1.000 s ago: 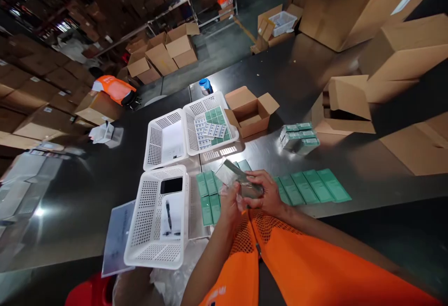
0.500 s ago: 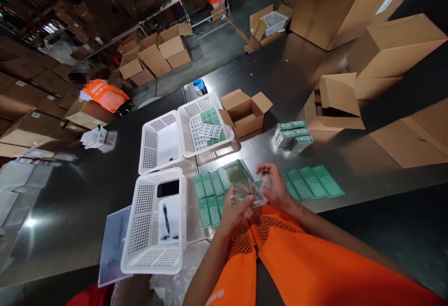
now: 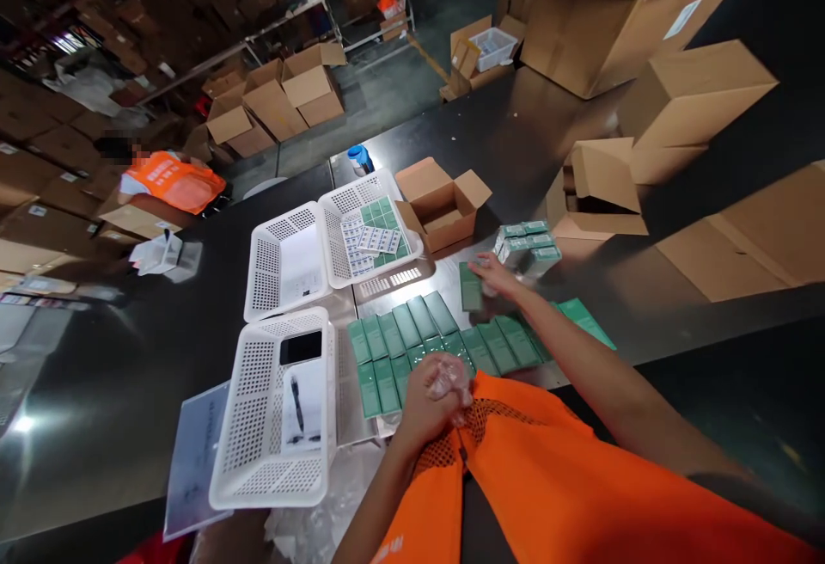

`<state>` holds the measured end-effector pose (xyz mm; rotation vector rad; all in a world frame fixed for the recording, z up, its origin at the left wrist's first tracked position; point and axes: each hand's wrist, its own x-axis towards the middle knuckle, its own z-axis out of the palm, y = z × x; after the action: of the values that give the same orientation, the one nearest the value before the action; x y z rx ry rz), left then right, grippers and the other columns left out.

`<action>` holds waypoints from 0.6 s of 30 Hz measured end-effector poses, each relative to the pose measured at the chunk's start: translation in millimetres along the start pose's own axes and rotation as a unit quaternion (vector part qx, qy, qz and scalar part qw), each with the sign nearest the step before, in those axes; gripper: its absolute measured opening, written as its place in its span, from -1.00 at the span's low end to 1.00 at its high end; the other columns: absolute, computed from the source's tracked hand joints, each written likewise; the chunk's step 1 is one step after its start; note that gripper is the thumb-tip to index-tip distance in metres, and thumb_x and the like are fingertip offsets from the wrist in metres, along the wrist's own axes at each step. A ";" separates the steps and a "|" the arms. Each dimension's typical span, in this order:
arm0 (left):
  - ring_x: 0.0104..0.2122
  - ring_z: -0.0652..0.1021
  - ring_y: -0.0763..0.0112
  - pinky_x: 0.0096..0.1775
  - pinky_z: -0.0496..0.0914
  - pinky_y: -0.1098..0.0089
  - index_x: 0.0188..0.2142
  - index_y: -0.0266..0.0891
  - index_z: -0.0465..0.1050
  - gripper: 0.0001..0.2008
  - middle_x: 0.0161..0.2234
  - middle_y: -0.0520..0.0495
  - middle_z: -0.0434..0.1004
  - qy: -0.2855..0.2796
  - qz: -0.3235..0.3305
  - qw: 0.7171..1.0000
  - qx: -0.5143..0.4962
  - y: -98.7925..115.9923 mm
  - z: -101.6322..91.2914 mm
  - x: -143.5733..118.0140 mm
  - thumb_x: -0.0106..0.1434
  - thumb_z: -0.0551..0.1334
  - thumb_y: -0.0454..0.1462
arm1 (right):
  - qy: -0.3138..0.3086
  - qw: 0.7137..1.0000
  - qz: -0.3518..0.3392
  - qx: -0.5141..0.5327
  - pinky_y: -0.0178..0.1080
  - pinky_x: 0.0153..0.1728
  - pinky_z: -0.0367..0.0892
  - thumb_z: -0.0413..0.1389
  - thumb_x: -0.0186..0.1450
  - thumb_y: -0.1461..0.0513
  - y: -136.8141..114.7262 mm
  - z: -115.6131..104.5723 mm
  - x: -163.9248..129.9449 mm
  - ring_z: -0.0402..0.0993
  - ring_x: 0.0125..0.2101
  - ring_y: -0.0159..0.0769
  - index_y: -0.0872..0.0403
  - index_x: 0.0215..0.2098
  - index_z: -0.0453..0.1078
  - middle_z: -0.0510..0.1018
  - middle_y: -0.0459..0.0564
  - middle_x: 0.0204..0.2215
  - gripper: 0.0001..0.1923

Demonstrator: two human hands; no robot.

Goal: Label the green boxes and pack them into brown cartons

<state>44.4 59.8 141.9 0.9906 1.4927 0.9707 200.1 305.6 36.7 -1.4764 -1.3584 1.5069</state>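
In my right hand (image 3: pixel 496 276) is a small green box (image 3: pixel 471 287), held by its edge above the table beyond the rows. My left hand (image 3: pixel 430 396) is closed around crumpled clear plastic wrap (image 3: pixel 449 377) close to my orange vest. Rows of flat green boxes (image 3: pixel 387 345) lie side by side in front of me, passing under my right forearm. Just past my right hand stands a wrapped stack of green and white boxes (image 3: pixel 528 246).
Left of the rows is a white basket (image 3: pixel 223 452) with a phone and pens. Behind it stand a second white basket (image 3: pixel 253 276) and a third (image 3: pixel 335 190) holding label sheets. Open cartons (image 3: pixel 444 211) stand at the back and right. A person in an orange vest (image 3: pixel 184 181) is at far left.
My right hand has moved away and to the back with a green box. The plastic that was around the boxes is now bunched in my left hand, and more boxes lie in the rows.
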 end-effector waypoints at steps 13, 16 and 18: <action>-0.52 0.37 0.38 -0.48 0.31 0.36 -0.77 -0.19 0.35 -0.51 -0.51 -0.05 0.29 0.124 0.047 0.986 -0.099 -17.1 -28.9 -25.2 0.06 0.41 0.02 | 0.170 0.925 -0.180 -0.288 0.14 0.13 0.19 0.09 0.40 0.20 -3.7 -6.9 -17.1 0.18 0.19 0.18 0.17 0.04 0.42 0.30 0.32 0.26 -0.70; -0.44 0.42 0.38 -0.40 0.35 0.40 -0.77 -0.21 0.30 -0.51 -0.44 -0.07 0.39 0.173 0.016 0.981 -0.087 -16.3 -23.9 -17.6 0.03 0.47 -0.04 | 0.196 0.913 -0.182 -0.308 0.23 0.09 0.16 0.02 0.40 0.27 -8.5 -41.4 -11.1 0.19 0.18 0.24 0.16 -0.02 0.45 0.30 0.38 0.26 -0.75; -0.43 0.43 0.41 -0.39 0.35 0.41 -0.77 -0.23 0.24 -0.48 -0.40 -0.05 0.42 0.184 0.013 0.973 -0.136 -16.1 -18.4 -10.5 -0.02 0.51 -0.07 | 0.179 0.913 -0.192 -0.312 0.13 0.06 0.19 -0.01 0.41 0.30 -8.4 -57.3 -11.4 0.26 0.14 0.15 0.15 -0.17 0.48 0.43 0.34 0.16 -0.79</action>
<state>25.8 43.3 132.3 0.6559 1.5916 1.3930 255.2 311.1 57.0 -1.6126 -1.8476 0.5298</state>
